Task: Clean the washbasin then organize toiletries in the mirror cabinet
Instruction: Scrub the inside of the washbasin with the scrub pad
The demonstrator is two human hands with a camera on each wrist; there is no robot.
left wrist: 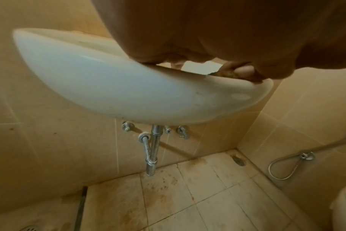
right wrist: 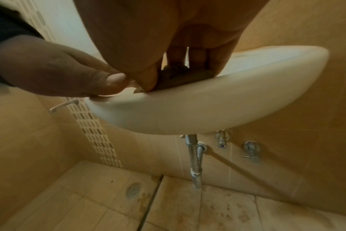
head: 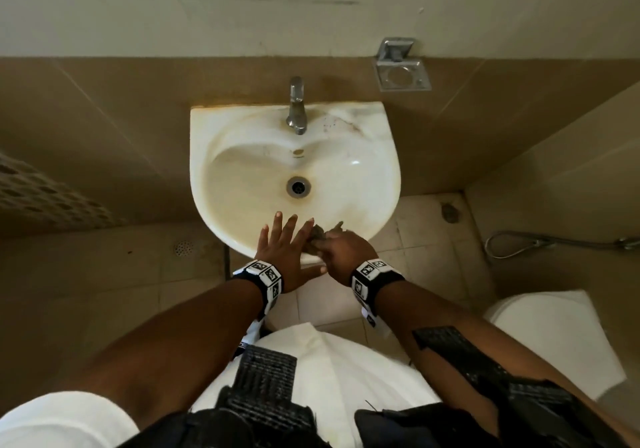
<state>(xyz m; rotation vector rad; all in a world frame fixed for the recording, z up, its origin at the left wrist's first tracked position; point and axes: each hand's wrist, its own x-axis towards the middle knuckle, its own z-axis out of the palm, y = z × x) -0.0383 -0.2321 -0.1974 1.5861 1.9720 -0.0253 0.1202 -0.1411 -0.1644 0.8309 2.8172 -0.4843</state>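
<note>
Your left hand (head: 284,257) lies flat on the near rim of the washbasin (head: 375,157), fingers (head: 277,226) straight and spread wide, tips reaching over the inner slope of the bowl, thumb out to the side along the rim. It holds nothing.

Your right hand (head: 341,252) sits just beside it on the same front rim, fingers curled round a dark, crumpled scrubbing pad (head: 317,236), which is pressed against the rim. From the right wrist view the pad (right wrist: 176,78) shows wedged between the bent fingers and the basin's edge (right wrist: 207,109), with your left thumb (right wrist: 101,81) touching the rim close by. From the left wrist view the pad (left wrist: 229,75) shows as a brown lump at the lip of the basin (left wrist: 109,87), gripped by the right hand (left wrist: 245,73).

The basin is wall-mounted, off-white, stained yellow-brown over the bowl and along its back ledge. The chrome tap (head: 296,108) stands at the rear centre, the drain (head: 298,186) at the bottom of the bowl, well apart from both hands.

On the wall to the right of the tap hangs a metal soap holder (head: 401,73). Under the basin runs a chrome waste pipe (left wrist: 153,150). The floor tiles (left wrist: 207,195) are stained. A hose sprayer (head: 519,243) loops on the right wall, and a white toilet lid (head: 554,330) sits at lower right.
</note>
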